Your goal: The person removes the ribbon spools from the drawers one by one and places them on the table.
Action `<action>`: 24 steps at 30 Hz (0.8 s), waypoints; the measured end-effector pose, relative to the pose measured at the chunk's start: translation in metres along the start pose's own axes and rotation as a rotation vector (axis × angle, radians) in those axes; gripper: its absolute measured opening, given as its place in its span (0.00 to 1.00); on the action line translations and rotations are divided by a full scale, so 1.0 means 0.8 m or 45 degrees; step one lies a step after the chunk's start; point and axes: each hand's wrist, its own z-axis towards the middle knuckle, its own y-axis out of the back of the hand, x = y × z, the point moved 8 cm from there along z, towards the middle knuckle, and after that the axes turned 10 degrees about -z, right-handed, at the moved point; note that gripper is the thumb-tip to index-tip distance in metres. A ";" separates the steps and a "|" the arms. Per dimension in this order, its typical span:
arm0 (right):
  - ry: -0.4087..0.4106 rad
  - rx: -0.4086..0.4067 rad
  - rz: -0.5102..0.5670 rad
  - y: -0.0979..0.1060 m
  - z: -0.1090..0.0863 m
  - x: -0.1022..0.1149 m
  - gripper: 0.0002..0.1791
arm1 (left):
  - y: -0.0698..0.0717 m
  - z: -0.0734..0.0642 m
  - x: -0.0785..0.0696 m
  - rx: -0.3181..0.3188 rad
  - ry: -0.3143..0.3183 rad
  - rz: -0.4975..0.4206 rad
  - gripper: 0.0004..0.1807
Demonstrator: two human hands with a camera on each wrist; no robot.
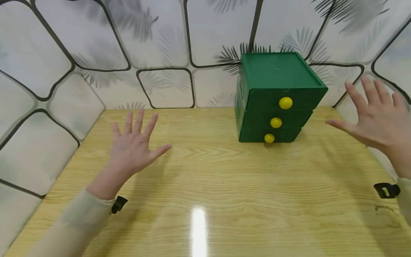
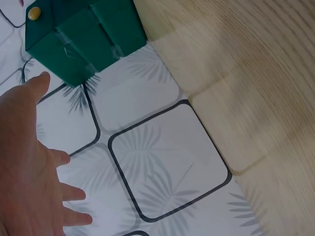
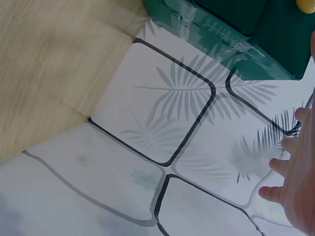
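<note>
A green box with three stacked drawers [image 1: 282, 71], each front bearing a round yellow knob, stands at the back right of the wooden table. All its drawers appear pushed in. My left hand [image 1: 131, 151] is raised over the left part of the table, fingers spread and holding nothing. To the right of the drawer box, my right hand [image 1: 382, 121] is lifted with its fingers spread, likewise holding nothing. In the left wrist view, the left hand [image 2: 24, 162] shows at the left edge, below the drawer box. Part of the right hand [image 3: 300, 172] shows in the right wrist view.
White panels [image 1: 167, 35] with dark outlines and leaf prints border the table [image 1: 205, 178] at the back and both sides. A bright light reflection lies on the tabletop near the front. Each wrist carries a small black strap piece [image 1: 119, 204].
</note>
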 end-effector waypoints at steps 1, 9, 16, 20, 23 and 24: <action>0.003 -0.009 -0.001 0.002 0.002 0.000 0.61 | -0.001 0.001 -0.002 -0.001 0.001 0.000 0.54; 0.016 -0.028 0.003 0.018 0.018 0.003 0.58 | -0.010 0.011 -0.020 -0.020 -0.008 -0.051 0.54; 0.053 -0.045 0.087 0.027 0.034 0.013 0.56 | -0.022 0.024 -0.039 -0.034 -0.011 -0.106 0.54; 0.090 -0.078 0.157 0.032 0.043 0.020 0.54 | -0.029 0.029 -0.051 -0.039 -0.016 -0.137 0.54; 0.103 -0.098 0.206 0.034 0.051 0.024 0.52 | -0.036 0.034 -0.060 -0.049 -0.032 -0.155 0.53; 0.106 -0.107 0.222 0.035 0.054 0.025 0.52 | -0.038 0.035 -0.063 -0.053 -0.040 -0.164 0.53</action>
